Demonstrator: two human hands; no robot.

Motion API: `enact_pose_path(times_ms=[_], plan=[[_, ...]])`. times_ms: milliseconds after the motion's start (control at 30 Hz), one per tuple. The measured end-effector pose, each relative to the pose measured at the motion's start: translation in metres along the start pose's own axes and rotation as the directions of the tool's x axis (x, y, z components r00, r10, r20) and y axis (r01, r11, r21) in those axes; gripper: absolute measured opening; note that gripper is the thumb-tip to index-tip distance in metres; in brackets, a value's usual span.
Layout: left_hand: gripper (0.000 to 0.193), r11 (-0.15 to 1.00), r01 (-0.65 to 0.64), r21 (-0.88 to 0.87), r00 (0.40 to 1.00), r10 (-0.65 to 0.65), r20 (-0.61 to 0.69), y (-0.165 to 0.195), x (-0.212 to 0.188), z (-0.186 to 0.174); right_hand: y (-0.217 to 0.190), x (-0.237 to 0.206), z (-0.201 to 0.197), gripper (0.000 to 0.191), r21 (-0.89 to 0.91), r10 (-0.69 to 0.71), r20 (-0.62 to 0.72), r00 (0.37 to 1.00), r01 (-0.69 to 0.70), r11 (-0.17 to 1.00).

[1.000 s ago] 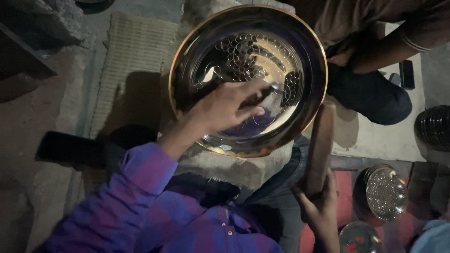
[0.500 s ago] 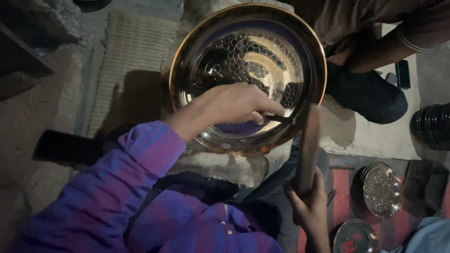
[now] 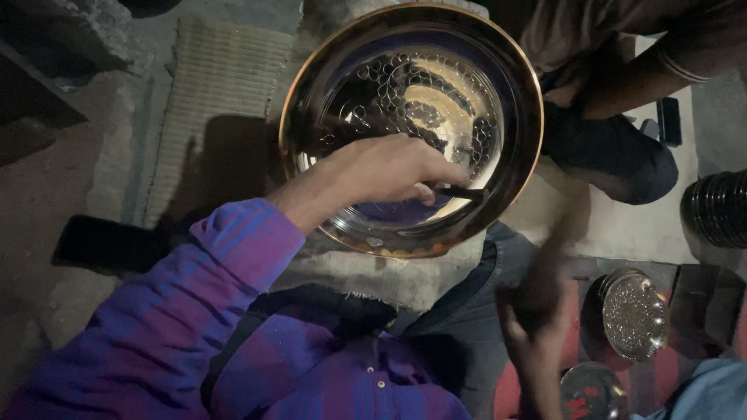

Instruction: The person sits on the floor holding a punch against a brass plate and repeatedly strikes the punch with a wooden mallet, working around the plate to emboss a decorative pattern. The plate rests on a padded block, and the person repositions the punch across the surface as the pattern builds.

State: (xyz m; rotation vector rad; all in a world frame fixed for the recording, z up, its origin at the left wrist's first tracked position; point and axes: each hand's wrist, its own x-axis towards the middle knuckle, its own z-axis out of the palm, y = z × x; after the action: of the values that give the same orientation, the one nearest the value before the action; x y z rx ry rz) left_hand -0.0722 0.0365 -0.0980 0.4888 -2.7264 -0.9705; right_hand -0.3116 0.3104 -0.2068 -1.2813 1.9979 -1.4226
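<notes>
Brass plate (image 3: 498, 78) fills the upper centre, partly chased with round marks. I see my left hand (image 3: 385, 171) clenched on a punch (image 3: 459, 191) at its lower rim; my right hand (image 3: 537, 319), blurred, grips a mallet (image 3: 564, 233). Much rim seems unworked.

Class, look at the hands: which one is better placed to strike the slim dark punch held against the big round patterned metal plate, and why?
The right hand. It grips a wooden mallet, blurred, beside the plate's rim. The left hand is occupied, pinching the punch on the plate.
</notes>
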Motion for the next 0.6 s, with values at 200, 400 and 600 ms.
enact_pose_path(times_ms=[200, 400, 600], plan=[[0.049, 0.998, 0.063, 0.000, 0.996, -0.063, 0.067, 0.008, -0.001, -0.005, -0.001, -0.010, 0.003, 0.065, -0.181, 0.132, 0.034, 0.991, -0.123, 0.976], [0.048, 0.998, -0.027, 0.056, 0.994, 0.020, 0.112, 0.009, 0.001, -0.007, 0.009, -0.029, 0.020, 0.083, -0.370, 0.038, 0.054, 0.998, -0.015, 0.929], [0.041, 0.983, -0.057, 0.173, 0.973, 0.016, 0.231, 0.012, 0.008, -0.006, 0.027, -0.050, 0.044, 0.088, -0.213, 0.060, 0.007, 0.998, -0.057, 0.975]])
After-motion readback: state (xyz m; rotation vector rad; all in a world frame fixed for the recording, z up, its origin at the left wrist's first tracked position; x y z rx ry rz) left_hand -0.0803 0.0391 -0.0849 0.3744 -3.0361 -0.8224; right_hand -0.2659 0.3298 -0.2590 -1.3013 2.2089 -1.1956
